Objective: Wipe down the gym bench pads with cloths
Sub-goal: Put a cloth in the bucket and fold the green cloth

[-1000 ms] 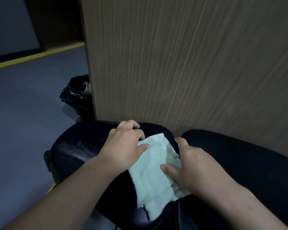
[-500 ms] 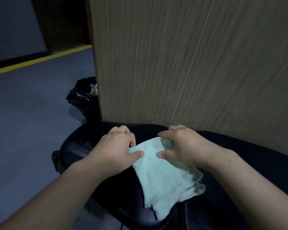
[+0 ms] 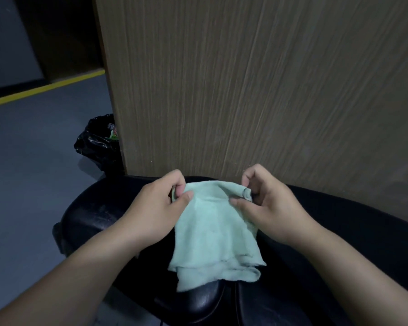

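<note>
Left hand (image 3: 158, 208) and right hand (image 3: 269, 208) each pinch a far corner of the pale green cloth (image 3: 214, 231) in a narrow thumb-and-finger grip, draping it on the black pad (image 3: 92, 212), probably to spread a fresh wiping face.

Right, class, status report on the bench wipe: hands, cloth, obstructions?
Left hand, right hand each pinching a corner of green cloth. Cloth draped over black bench pad. Wooden panel close behind.

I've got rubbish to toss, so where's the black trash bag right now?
In the head view the black trash bag sits on the floor at left, against the left edge of the wood panel, just beyond the bench pad.
</note>
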Motion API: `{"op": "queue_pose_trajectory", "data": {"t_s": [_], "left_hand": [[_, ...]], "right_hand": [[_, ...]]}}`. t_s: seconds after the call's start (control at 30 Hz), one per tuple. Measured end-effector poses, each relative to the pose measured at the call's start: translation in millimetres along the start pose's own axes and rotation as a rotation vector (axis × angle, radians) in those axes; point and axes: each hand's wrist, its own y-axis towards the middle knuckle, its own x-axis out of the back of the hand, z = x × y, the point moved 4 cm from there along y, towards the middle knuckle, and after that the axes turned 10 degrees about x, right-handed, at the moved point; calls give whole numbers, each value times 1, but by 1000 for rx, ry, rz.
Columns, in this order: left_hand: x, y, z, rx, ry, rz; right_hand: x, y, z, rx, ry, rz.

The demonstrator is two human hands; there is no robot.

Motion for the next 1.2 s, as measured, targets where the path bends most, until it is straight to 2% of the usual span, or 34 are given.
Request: {"op": "queue_pose_trajectory", "data": {"t_s": [0.13,0.3,0.4,0.47,0.73,1.0,1.2], "left_hand": [[-7,-2,-8,5,-145,48],[-18,-4,-22,-36,-222,82],[-21,-6,-32,-139,-261,23],[-29,-8,-40,-156,-268,20],[-61,-31,-66,-106,-372,192],[-96,-53,-102,-207,-78,291],[-138,-77,-138,-261,2,422]], "right_hand": [[10,-9,8,97,-17,-39],[24,-22,8,76,55,-136],[33,-30,8,127,101,-259],[44,-36,6,144,37,-290],[75,-68,26,211,-36,-192],[105,-109,17,-76,-340,76],[143,-162,16,-115,-497,76]]}}
